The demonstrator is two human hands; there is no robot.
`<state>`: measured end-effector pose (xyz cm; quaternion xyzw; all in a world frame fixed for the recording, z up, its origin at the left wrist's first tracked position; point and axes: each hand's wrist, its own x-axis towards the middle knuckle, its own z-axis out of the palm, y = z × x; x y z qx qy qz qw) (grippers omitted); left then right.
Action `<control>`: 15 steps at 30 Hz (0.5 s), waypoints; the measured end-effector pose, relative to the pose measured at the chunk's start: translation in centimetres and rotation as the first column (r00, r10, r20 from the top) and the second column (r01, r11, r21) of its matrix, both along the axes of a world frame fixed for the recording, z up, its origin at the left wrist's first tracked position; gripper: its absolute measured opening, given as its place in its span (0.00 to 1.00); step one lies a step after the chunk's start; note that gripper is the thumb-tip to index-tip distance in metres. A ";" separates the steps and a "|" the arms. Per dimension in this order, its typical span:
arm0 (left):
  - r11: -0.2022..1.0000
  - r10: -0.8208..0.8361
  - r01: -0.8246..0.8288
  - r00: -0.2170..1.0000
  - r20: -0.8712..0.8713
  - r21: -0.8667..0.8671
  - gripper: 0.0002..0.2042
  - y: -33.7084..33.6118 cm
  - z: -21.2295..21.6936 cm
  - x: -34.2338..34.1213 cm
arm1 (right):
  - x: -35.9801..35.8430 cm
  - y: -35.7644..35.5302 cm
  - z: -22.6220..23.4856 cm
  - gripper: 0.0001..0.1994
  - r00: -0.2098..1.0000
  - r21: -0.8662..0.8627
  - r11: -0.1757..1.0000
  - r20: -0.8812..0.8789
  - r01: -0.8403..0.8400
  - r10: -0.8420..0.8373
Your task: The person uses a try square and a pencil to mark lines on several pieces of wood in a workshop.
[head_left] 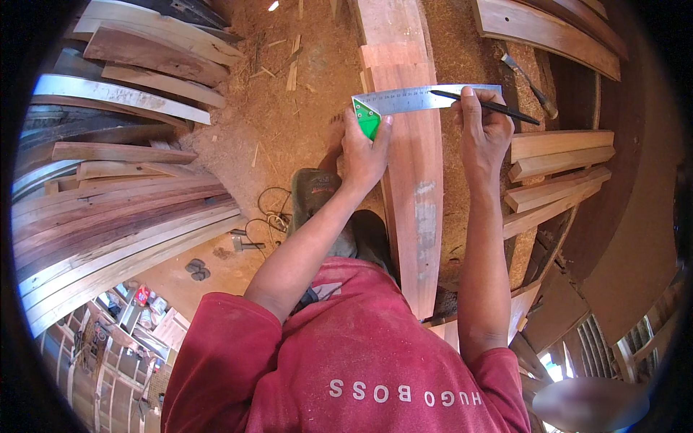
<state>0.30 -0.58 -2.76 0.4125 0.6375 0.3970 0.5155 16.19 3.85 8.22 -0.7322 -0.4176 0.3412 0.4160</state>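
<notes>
A long reddish-brown wooden board (408, 155) runs away from me. Across it lies the steel blade of a try square (411, 99), marked with a scale. My left hand (364, 155) grips the square's green handle (367, 121) at the board's left edge, thumb on one side and fingers on the other. Between the fingers of my right hand (482, 130) is a dark pencil-like marker (511, 110). Its tip reaches leftward to the blade over the board's right part. The right thumb and fingers are by the blade's far end.
Stacked planks (115, 209) fill the left side. To the right lie short wooden pieces (563, 148), a chisel-like tool (530, 85) and a longer board (548, 32). Sawdust and offcuts cover the floor (267, 94). A cord (273, 209) and a pair of sandals (197, 270) lie lower left.
</notes>
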 end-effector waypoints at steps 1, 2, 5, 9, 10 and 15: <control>1.000 0.003 -0.003 1.000 0.013 0.000 0.19 0.0 0.1 0.0 | 0.0 0.0 -0.1 0.12 1.000 0.007 1.000 0.001 -0.007 0.007; 1.000 0.007 -0.007 1.000 0.025 -0.001 0.17 0.1 0.1 0.0 | 0.0 0.1 -0.1 0.12 1.000 0.008 1.000 -0.007 -0.001 0.001; 1.000 0.002 -0.001 0.999 0.042 -0.017 0.17 0.2 0.6 0.0 | 0.1 0.2 -0.3 0.12 1.000 0.006 1.000 -0.014 0.004 -0.004; 1.000 -0.013 0.014 0.999 0.036 -0.020 0.17 0.2 0.5 -0.1 | 0.2 0.1 -0.7 0.12 1.000 0.000 1.000 -0.007 -0.013 0.013; 1.000 -0.010 0.010 0.999 0.032 -0.015 0.17 0.2 0.3 -0.1 | 0.1 0.1 -0.9 0.12 1.000 -0.001 1.000 -0.012 -0.015 0.015; 1.000 -0.021 0.020 1.000 -0.017 -0.016 0.18 0.0 0.0 -0.3 | -0.5 0.4 -1.3 0.12 0.999 -0.014 1.000 -0.035 -0.015 0.014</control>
